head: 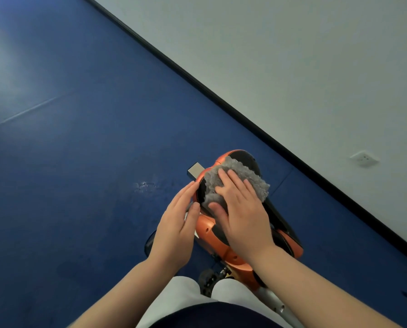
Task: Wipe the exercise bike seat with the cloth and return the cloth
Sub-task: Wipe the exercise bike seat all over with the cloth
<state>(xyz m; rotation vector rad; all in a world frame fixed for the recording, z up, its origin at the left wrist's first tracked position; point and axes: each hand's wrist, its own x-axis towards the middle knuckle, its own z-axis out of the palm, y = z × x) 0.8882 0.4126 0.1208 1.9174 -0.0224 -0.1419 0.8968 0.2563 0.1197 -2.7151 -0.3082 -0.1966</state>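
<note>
Lower centre of frame: grey cloth point(239, 183) spread over black-and-orange seat point(247, 157), pinned under flat right hand point(241, 216), fingers splayed, no pinch. Left hand point(176, 230) open too, fingertips against seat's left edge, beside cloth.

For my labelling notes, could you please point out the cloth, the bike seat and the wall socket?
grey cloth point(239, 179), head view, on its fluffy middle above the fingers.
bike seat point(246, 156), head view, on the bare black top.
wall socket point(364, 158), head view, on its white faceplate.

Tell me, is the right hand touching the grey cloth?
Touching. The head view shows the right hand pressed flat on the cloth, fingers spread over it on the seat.
</note>
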